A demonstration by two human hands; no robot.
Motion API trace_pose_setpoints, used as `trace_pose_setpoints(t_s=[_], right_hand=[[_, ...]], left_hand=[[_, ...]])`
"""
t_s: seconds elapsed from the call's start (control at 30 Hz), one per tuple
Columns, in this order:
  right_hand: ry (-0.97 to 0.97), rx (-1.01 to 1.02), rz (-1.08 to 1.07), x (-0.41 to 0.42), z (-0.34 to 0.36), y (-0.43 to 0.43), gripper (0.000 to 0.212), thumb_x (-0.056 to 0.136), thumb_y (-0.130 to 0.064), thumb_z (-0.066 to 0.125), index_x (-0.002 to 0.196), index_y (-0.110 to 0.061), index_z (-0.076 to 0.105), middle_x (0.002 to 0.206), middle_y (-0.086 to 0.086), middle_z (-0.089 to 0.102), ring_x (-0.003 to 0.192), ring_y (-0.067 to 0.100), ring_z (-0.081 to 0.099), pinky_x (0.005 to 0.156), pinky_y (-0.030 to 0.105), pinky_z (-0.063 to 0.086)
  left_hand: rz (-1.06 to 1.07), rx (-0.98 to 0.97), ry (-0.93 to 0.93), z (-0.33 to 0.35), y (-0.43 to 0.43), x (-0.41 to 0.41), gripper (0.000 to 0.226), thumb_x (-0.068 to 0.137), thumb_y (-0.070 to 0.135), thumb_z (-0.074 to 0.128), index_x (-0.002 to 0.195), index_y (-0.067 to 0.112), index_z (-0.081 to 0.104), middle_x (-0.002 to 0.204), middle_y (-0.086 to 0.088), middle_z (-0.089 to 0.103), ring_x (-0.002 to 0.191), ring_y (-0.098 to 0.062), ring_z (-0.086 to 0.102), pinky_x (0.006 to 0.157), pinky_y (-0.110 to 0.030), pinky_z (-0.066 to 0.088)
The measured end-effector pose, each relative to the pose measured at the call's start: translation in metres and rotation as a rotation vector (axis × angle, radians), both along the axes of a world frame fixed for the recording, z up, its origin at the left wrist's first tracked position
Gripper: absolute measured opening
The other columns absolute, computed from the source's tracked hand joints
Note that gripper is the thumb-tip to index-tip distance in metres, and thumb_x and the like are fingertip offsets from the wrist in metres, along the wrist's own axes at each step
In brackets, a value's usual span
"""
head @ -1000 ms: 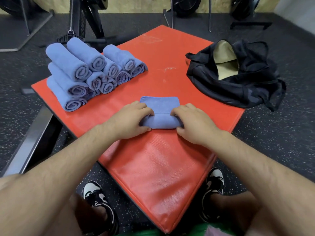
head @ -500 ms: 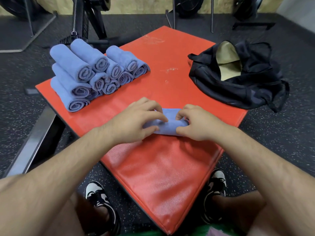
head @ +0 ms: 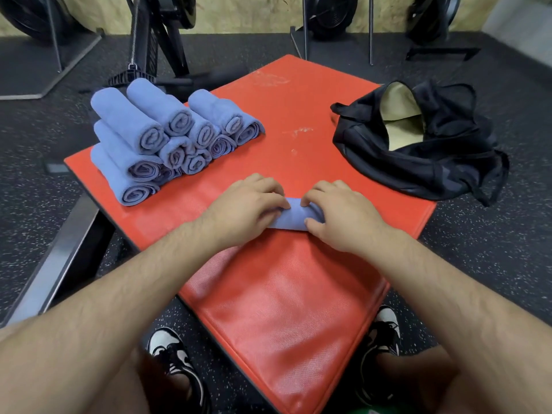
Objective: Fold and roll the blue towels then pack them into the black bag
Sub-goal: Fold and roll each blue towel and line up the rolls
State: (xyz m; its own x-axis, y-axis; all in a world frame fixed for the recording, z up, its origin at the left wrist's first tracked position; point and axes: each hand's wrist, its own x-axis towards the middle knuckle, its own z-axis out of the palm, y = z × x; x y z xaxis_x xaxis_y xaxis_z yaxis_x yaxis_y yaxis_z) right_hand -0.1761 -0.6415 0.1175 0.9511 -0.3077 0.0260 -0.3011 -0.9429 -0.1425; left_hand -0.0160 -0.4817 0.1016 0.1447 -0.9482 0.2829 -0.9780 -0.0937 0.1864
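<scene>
**Desk:** Where are your hands?

**Operator:** I have both on one blue towel (head: 291,218), at the centre of the frame, on the red mat (head: 286,309). It is rolled into a short tube lying crosswise. My left hand (head: 245,210) covers its left end, with the fingers curled over the top. My right hand (head: 340,216) covers the right end, fingers bent over the roll and thumb against its near side. Only a middle strip of cloth shows between them.

**Desk:** How firm is the hold?

**Operator:** Neither hand is spread flat, and both curl round the roll. How hard they press I cannot tell.

**Desk:** And the other towels?

**Operator:** A pile of rolled towels (head: 167,138) sits in the upper left of the frame, on the mat's left corner. They are stacked in layers with their spiral ends towards me, well apart from my hands.

**Desk:** The bag?

**Operator:** The black bag (head: 418,162) lies slumped in the upper right, at the mat's right corner. Its mouth gapes onto a pale lining, and a strap hangs past the edge. At the bottom of the frame I see my two black-and-white shoes (head: 173,357), one on either side of the mat's near corner.
</scene>
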Motion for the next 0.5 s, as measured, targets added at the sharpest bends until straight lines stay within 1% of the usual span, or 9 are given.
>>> trace_pose_setpoints(t_s=[0.03, 0.1, 0.17, 0.2, 0.27, 0.33, 0.4, 0.43, 0.5], right_hand=[[0.008, 0.009, -0.014, 0.003, 0.000, -0.002, 0.034, 0.092, -0.039, 0.057, 0.124, -0.030, 0.059, 0.125, -0.007, 0.053, 0.115, 0.023, 0.045, 0.089, 0.041, 0.046], [0.033, 0.022, -0.025, 0.010, 0.000, -0.007, 0.036, 0.095, -0.039, 0.053, 0.129, -0.029, 0.059, 0.127, -0.005, 0.052, 0.117, 0.024, 0.045, 0.091, 0.041, 0.046], [0.031, 0.033, -0.017, 0.015, 0.000, -0.012, 0.035, 0.096, -0.037, 0.051, 0.129, -0.029, 0.059, 0.127, -0.005, 0.051, 0.117, 0.024, 0.046, 0.092, 0.043, 0.047], [0.007, 0.053, -0.011, 0.018, 0.001, -0.015, 0.032, 0.095, -0.037, 0.052, 0.126, -0.031, 0.058, 0.125, -0.005, 0.051, 0.116, 0.024, 0.048, 0.091, 0.044, 0.048], [-0.029, 0.122, 0.001, 0.023, 0.002, -0.022, 0.030, 0.090, -0.038, 0.059, 0.119, -0.033, 0.054, 0.119, -0.006, 0.052, 0.111, 0.024, 0.052, 0.090, 0.045, 0.049], [0.023, 0.180, 0.020, 0.028, 0.002, -0.029, 0.042, 0.083, -0.040, 0.068, 0.121, -0.033, 0.052, 0.120, -0.007, 0.052, 0.112, 0.023, 0.053, 0.092, 0.044, 0.048], [0.087, 0.219, 0.033, 0.031, -0.003, -0.037, 0.059, 0.077, -0.036, 0.076, 0.129, -0.031, 0.049, 0.126, -0.005, 0.052, 0.116, 0.022, 0.051, 0.097, 0.043, 0.046], [0.097, 0.234, 0.038, 0.033, -0.006, -0.040, 0.063, 0.076, -0.033, 0.077, 0.131, -0.032, 0.048, 0.127, -0.005, 0.052, 0.117, 0.021, 0.051, 0.098, 0.042, 0.045], [0.072, 0.270, 0.055, 0.036, -0.009, -0.046, 0.060, 0.075, -0.025, 0.074, 0.129, -0.032, 0.050, 0.123, -0.006, 0.056, 0.113, 0.020, 0.054, 0.096, 0.040, 0.046]], left_hand=[[0.011, -0.008, -0.019, 0.001, -0.001, -0.001, 0.031, 0.089, 0.035, 0.051, 0.110, 0.025, 0.073, 0.111, 0.007, 0.063, 0.098, -0.023, 0.055, 0.077, -0.040, 0.048], [0.019, 0.043, -0.028, 0.000, -0.003, 0.000, 0.029, 0.087, 0.040, 0.062, 0.112, 0.026, 0.070, 0.114, 0.008, 0.062, 0.099, -0.022, 0.054, 0.077, -0.041, 0.049], [0.025, 0.119, -0.013, -0.002, -0.007, 0.009, 0.042, 0.083, 0.046, 0.070, 0.119, 0.025, 0.066, 0.120, 0.008, 0.061, 0.104, -0.023, 0.053, 0.082, -0.043, 0.049], [0.025, 0.144, 0.008, -0.003, -0.010, 0.015, 0.048, 0.081, 0.047, 0.072, 0.123, 0.025, 0.063, 0.122, 0.007, 0.060, 0.107, -0.023, 0.053, 0.086, -0.043, 0.049], [0.014, 0.179, 0.079, -0.005, -0.015, 0.029, 0.059, 0.078, 0.043, 0.077, 0.132, 0.023, 0.060, 0.127, 0.005, 0.060, 0.113, -0.022, 0.053, 0.096, -0.042, 0.044], [0.005, 0.206, 0.158, -0.008, -0.020, 0.040, 0.068, 0.078, 0.036, 0.081, 0.140, 0.021, 0.056, 0.132, 0.002, 0.059, 0.120, -0.021, 0.050, 0.105, -0.035, 0.037], [0.017, 0.208, 0.207, -0.012, -0.025, 0.048, 0.072, 0.080, 0.034, 0.080, 0.144, 0.021, 0.051, 0.137, 0.001, 0.057, 0.125, -0.021, 0.048, 0.109, -0.032, 0.032], [0.027, 0.209, 0.219, -0.015, -0.027, 0.050, 0.073, 0.081, 0.036, 0.078, 0.146, 0.022, 0.048, 0.139, 0.001, 0.055, 0.127, -0.021, 0.047, 0.110, -0.032, 0.032], [0.053, 0.233, 0.224, -0.021, -0.030, 0.054, 0.078, 0.081, 0.041, 0.076, 0.150, 0.026, 0.042, 0.140, 0.003, 0.053, 0.126, -0.021, 0.047, 0.110, -0.035, 0.034]])
